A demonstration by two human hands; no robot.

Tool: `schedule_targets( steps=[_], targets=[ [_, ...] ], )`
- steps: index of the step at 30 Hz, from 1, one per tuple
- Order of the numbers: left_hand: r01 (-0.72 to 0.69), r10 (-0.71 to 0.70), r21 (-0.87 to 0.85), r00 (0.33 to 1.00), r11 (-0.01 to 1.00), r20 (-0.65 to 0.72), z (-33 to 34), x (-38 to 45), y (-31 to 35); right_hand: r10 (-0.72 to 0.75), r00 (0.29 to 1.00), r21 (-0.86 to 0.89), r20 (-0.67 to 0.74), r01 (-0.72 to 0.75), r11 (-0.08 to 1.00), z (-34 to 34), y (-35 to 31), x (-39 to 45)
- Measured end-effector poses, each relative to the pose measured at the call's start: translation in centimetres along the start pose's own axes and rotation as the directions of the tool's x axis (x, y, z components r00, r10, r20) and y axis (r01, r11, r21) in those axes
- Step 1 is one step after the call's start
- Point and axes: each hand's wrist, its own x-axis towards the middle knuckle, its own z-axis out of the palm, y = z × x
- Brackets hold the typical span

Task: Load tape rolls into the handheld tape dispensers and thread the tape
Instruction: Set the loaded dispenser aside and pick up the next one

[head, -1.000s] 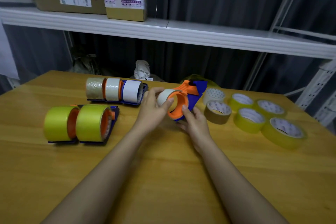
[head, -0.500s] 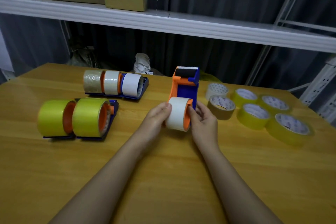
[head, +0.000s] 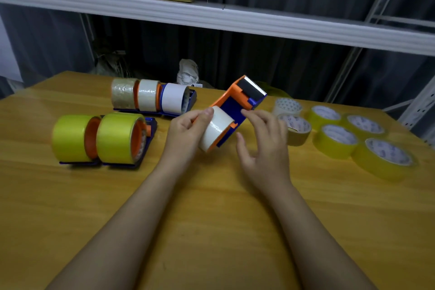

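An orange and blue tape dispenser [head: 237,101] is lifted over the middle of the table, tilted with its toothed black cutter up and to the right. A white tape roll [head: 217,128] sits on its hub at the lower end. My left hand [head: 188,132] grips the roll and the dispenser from the left, thumb on top of the roll. My right hand [head: 263,143] hovers just right of the dispenser with fingers spread; the fingertips are near its blue side plate, and contact cannot be told.
Two dispensers with yellow rolls [head: 98,139] lie at the left, and behind them a row of dispensers with clear and white rolls [head: 153,99]. Several loose rolls [head: 336,136] lie at the right. A shelf [head: 235,19] with cardboard boxes runs overhead behind the wooden table [head: 211,219].
The dispenser stood nearly upright between both hands; now it is tilted to the right. My right hand has let go and opened beside it, while my left hand keeps hold.
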Motion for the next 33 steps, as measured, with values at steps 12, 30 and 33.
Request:
schedule_targets(
  steps=[12, 30, 33],
  targets=[
    [-0.176, 0.108, 0.266, 0.962, 0.948, 0.250, 0.9, -0.9, -1.2, 0.408, 0.913, 0.219, -0.009, -0.396, 0.891, -0.3, 0.1, 0.2],
    [-0.121, 0.103, 0.438, 0.993, 0.891, 0.065, 0.4, -0.3, -2.6, 0.246, 0.858, 0.339, 0.451, -0.419, 0.843, -1.2, 0.2, -0.2],
    [-0.082, 0.058, 0.438, 0.996, 0.895, 0.069, 0.2, -0.1, -2.9, 0.308, 0.823, 0.415, 0.477, -0.520, 0.746, -1.3, 0.1, -0.1]
  ],
)
